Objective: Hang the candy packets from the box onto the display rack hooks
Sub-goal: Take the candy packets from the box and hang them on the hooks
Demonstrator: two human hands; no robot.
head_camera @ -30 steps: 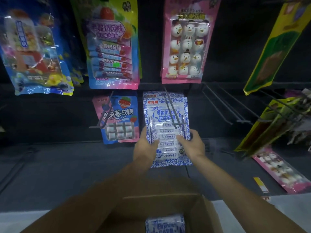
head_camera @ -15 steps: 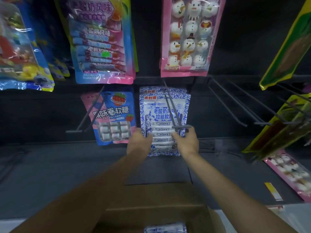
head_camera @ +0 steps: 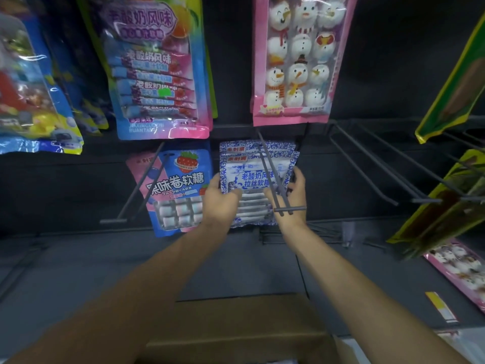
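Blue-and-white plastic candy packet (head_camera: 252, 177) seems threaded on the dark two-wire metal hook (head_camera: 283, 210), far in the middle of the dark display rack (head_camera: 393, 74). Our left hand (head_camera: 219, 206) grips its left edge and our right hand (head_camera: 295, 195) its right edge, fingers curled around. If we release unevenly, we think it may twist and slip forward off the hook's near end.

Dim here, the rack (head_camera: 393, 61) dark; glare streaks the glossy blue packet (head_camera: 31, 101) far left of the snowman packet (head_camera: 301, 56), and the frame's edges bend, soft and blurred.
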